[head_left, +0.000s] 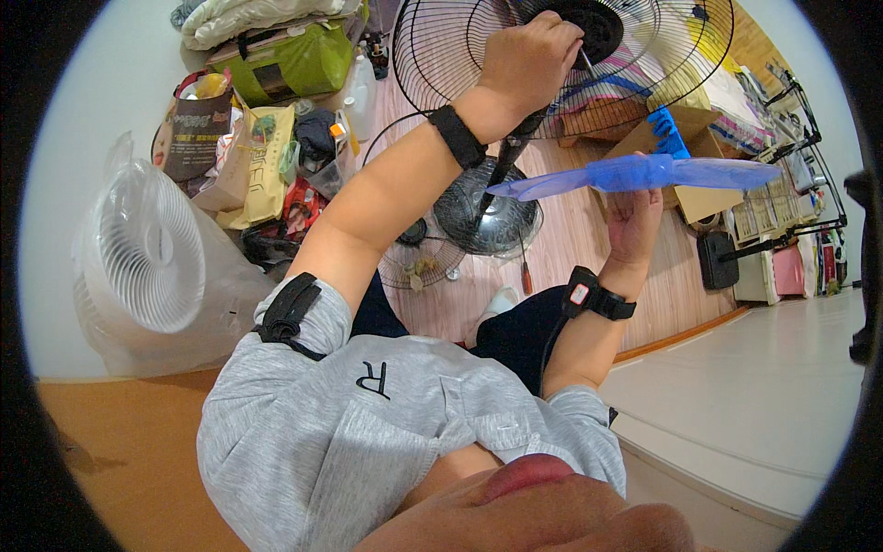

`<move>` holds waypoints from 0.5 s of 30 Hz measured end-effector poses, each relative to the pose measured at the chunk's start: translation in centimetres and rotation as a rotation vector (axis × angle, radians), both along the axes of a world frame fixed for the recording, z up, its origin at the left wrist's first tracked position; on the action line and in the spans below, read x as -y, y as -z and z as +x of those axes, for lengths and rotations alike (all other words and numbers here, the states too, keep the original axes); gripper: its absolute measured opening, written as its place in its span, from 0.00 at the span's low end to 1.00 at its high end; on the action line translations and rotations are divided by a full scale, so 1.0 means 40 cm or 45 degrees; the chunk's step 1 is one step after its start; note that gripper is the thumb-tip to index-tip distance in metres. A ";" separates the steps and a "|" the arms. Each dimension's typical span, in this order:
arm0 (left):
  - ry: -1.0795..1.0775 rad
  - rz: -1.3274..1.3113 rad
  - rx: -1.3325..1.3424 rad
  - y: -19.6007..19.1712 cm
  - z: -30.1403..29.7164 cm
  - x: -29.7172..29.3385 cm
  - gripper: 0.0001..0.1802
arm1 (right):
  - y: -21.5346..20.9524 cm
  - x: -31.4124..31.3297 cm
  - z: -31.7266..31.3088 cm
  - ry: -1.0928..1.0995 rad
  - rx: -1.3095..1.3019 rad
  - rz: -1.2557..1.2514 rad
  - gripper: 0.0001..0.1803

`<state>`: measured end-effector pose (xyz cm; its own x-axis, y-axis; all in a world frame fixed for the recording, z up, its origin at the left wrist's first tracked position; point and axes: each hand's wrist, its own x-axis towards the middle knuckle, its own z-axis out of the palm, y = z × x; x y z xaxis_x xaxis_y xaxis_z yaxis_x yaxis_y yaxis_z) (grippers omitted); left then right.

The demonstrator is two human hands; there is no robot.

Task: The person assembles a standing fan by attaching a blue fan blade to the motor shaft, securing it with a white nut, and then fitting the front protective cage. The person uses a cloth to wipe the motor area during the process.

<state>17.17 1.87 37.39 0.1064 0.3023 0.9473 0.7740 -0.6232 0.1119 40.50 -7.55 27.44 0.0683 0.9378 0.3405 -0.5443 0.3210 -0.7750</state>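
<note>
The right hand (633, 221) gripped the translucent blue plastic fan blade (635, 173) from below; the left hand (529, 57), fingers curled shut, pressed on the black wire fan guard's (441, 55) hub.

One head-worn fisheye view, looking steeply down the wearer's own chest, close on the raised left hand (529, 55) and right hand (635, 225); the wooden floor (589, 248) curves away beyond, edges bending at the rim.

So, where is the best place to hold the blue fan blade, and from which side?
Probably at its central hub. The blue fan blade has thin, wide vanes spreading left and right, so they would likely flex. The right hand grips it from below near the middle, which looks balanced.
</note>
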 end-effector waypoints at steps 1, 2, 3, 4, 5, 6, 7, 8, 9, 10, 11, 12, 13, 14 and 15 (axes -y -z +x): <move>-0.006 0.008 0.003 0.000 0.002 -0.005 0.07 | 0.001 -0.001 0.002 0.001 0.001 0.001 0.11; 0.012 -0.012 0.023 -0.002 0.003 -0.009 0.07 | 0.003 -0.002 0.003 0.002 0.001 0.002 0.11; 0.027 -0.032 0.042 -0.005 0.006 -0.011 0.07 | 0.003 -0.004 0.005 0.000 0.004 0.013 0.10; 0.043 -0.052 0.062 -0.009 0.006 -0.010 0.07 | 0.004 -0.004 0.005 -0.026 -0.004 0.020 0.10; 0.074 -0.019 0.096 -0.013 0.007 -0.007 0.07 | 0.004 -0.006 0.006 -0.054 -0.009 0.037 0.11; 0.106 0.015 0.131 -0.015 0.005 0.000 0.07 | 0.005 -0.006 0.007 -0.082 -0.014 0.055 0.11; 0.137 0.048 0.166 -0.016 0.003 0.011 0.08 | 0.005 -0.006 0.007 -0.032 0.001 0.023 0.12; 0.244 -0.123 0.270 -0.012 -0.002 0.025 0.08 | 0.006 -0.006 0.009 0.018 0.016 -0.008 0.12; 0.351 -0.295 0.373 0.000 -0.010 0.044 0.08 | 0.008 -0.005 0.008 0.068 0.031 -0.040 0.12; 0.455 -0.471 0.475 0.016 -0.017 0.064 0.09 | 0.009 -0.006 0.012 0.052 0.055 -0.024 0.13; 0.615 -0.670 0.617 0.044 -0.027 0.091 0.11 | 0.012 -0.005 0.015 0.039 0.080 -0.013 0.14; 0.620 -0.853 0.647 0.074 -0.036 0.116 0.11 | 0.017 -0.005 0.019 0.033 0.093 0.008 0.15; 0.641 -0.994 0.678 0.111 -0.047 0.140 0.11 | 0.024 -0.006 0.021 0.047 0.099 -0.014 0.16; 0.694 -1.070 0.705 0.146 -0.058 0.153 0.11 | 0.032 -0.010 0.023 0.067 0.091 -0.023 0.18; 0.675 -1.199 0.705 0.181 -0.067 0.160 0.11 | 0.040 -0.014 0.027 0.051 0.072 -0.032 0.19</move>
